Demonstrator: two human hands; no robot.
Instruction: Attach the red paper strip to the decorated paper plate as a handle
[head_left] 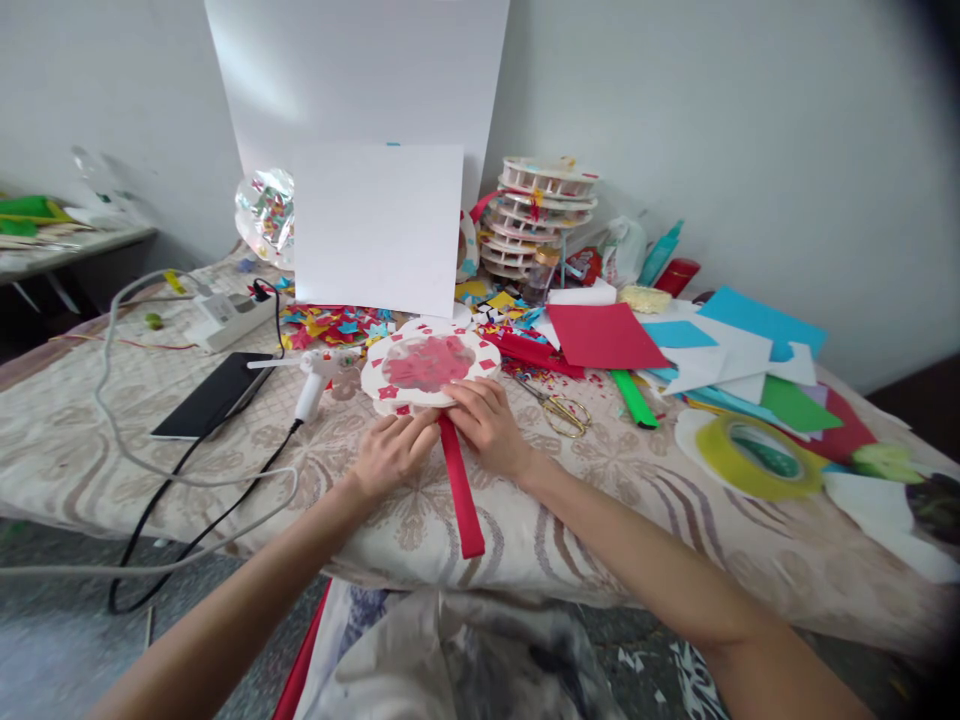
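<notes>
A white, scalloped paper fan [381, 372] with a see-through centre over red bits and red shapes round its rim stands in front of me at the middle of the table. From its lower edge a flat red handle [460, 490] runs down toward me. My left hand [397, 448] grips the lower rim just left of the handle, its fingers curled and pressed together. On the other side, my right hand [486, 425] is closed on the lower right rim, fingers over the front. The thumbs are mostly hidden.
A white glue gun [310, 388] and black tablet-like slab [214, 395] lie left, with loose cables. Gold-handled scissors [564, 412], red paper [606, 336] and yellow tape [759, 455] lie right. Behind stand a white board [379, 225] and a tiered craft [536, 215].
</notes>
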